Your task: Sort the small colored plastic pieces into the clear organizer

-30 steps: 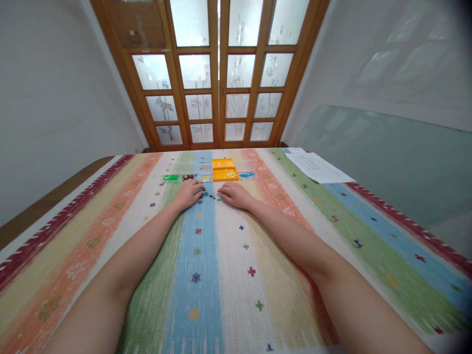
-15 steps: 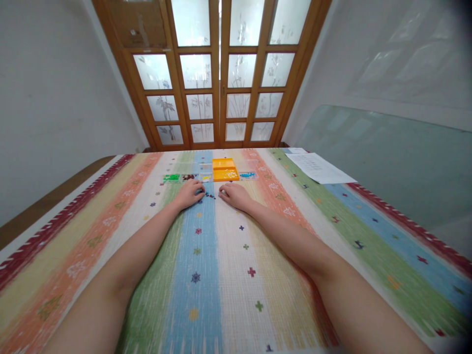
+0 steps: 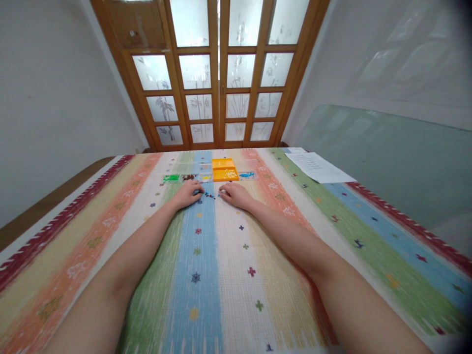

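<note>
Small loose beads [image 3: 209, 195], dark red and blue, lie on the striped cloth [image 3: 236, 275] over the desk, between the two hands and nearer the left. They look light, hard and likely to roll or slip, so a fingertip pinch around the sides of a single bead should suit; they seem unlikely to break. The left hand [image 3: 189, 194] rests beside them, fingers curled with a narrow gap to the thumb; the right hand [image 3: 235, 194] is likewise bent and nearly closed. Whether either pinches a bead I cannot tell. Beyond them stand an orange case [image 3: 223, 163], open, and clear boxes of green beads [image 3: 171, 178] and blue beads [image 3: 247, 175]. The fingertips are too small to read, bead holes cannot be made out, and the clear lids barely show.
</note>
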Available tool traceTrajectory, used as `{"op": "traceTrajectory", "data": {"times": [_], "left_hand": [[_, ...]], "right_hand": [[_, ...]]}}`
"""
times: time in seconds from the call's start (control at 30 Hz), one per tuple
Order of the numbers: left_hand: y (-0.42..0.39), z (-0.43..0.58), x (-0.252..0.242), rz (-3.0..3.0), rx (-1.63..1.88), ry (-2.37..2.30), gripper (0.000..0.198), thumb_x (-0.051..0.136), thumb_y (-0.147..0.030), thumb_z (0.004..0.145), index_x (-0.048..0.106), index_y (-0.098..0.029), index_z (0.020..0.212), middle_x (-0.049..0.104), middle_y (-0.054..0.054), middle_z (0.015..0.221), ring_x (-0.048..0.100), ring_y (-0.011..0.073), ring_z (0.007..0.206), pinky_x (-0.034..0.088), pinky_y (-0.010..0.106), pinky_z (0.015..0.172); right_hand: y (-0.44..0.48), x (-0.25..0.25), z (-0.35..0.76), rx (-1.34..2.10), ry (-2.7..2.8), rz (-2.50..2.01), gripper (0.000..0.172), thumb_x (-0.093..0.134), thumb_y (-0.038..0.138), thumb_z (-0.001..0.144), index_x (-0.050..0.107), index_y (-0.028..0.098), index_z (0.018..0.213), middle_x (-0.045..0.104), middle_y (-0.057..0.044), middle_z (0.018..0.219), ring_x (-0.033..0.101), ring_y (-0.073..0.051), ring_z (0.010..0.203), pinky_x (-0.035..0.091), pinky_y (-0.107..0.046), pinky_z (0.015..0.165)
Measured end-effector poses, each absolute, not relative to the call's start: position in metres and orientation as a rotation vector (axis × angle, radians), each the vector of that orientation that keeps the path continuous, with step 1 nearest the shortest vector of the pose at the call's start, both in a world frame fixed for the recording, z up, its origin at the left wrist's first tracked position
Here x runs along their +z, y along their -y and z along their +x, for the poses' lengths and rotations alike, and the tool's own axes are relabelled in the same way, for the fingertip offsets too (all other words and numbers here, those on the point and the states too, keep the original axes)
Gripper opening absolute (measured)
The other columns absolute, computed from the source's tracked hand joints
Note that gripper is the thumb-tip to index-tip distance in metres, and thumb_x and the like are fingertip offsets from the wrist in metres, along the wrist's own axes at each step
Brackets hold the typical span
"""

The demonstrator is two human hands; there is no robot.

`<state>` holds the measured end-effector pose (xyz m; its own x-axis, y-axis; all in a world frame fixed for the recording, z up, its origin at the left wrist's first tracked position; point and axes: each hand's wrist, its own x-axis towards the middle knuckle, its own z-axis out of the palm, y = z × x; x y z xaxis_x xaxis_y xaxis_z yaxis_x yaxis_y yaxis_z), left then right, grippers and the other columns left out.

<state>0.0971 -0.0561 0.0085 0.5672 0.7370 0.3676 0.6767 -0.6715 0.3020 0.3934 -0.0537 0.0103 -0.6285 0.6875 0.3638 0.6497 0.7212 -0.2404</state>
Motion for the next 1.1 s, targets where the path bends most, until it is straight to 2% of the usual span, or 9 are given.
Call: {"op": "traceTrajectory", "data": {"times": [0.3,0.57,0.77,0.97,1.1], "left_hand": [[0.056,0.099,0.010,2.669,0.704,-1.172,0.021,0.060,-0.028,0.094,0.078,-0.026,0.106,0.066,0.007,0.110,0.058,0.0254,0.108,0.044,0.043,0.102],[0.057,0.100,0.012,2.695,0.669,-1.259,0.019,0.060,-0.032,0.094,0.077,-0.024,0.098,0.066,0.008,0.104,0.059,0.0259,0.104,0.045,0.043,0.099],[0.064,0.108,0.017,2.691,0.688,-1.291,0.015,0.059,-0.029,0.092,0.072,-0.024,0.094,0.068,0.007,0.102,0.060,0.0263,0.103,0.046,0.041,0.096],[0.062,0.110,0.013,2.420,0.886,-1.453,0.012,0.058,-0.029,0.090,0.068,-0.023,0.091,0.071,0.003,0.090,0.062,0.0210,0.080,0.046,0.035,0.077],[0.058,0.105,0.009,2.249,1.027,-1.478,0.012,0.059,-0.031,0.089,0.066,-0.022,0.092,0.071,0.001,0.086,0.060,0.0183,0.074,0.045,0.032,0.073]], "right_hand": [[0.053,0.010,0.394,0.134,2.495,-1.018,0.024,0.060,0.035,0.102,0.071,0.019,0.117,0.072,-0.009,0.104,0.061,-0.020,0.096,0.040,-0.030,0.085],[0.057,0.014,0.394,0.140,2.498,-1.030,0.025,0.059,0.035,0.103,0.071,0.020,0.118,0.072,-0.009,0.106,0.062,-0.020,0.097,0.041,-0.030,0.085],[0.054,0.011,0.394,0.143,2.504,-1.038,0.025,0.059,0.035,0.103,0.072,0.020,0.118,0.072,-0.009,0.106,0.062,-0.021,0.098,0.042,-0.031,0.087],[0.049,0.006,0.394,0.126,2.508,-1.024,0.025,0.059,0.035,0.103,0.071,0.020,0.118,0.072,-0.008,0.106,0.062,-0.020,0.096,0.041,-0.030,0.085],[0.050,0.007,0.394,0.126,2.511,-1.035,0.025,0.059,0.035,0.103,0.071,0.020,0.119,0.072,-0.008,0.106,0.061,-0.020,0.096,0.041,-0.030,0.085]]}}
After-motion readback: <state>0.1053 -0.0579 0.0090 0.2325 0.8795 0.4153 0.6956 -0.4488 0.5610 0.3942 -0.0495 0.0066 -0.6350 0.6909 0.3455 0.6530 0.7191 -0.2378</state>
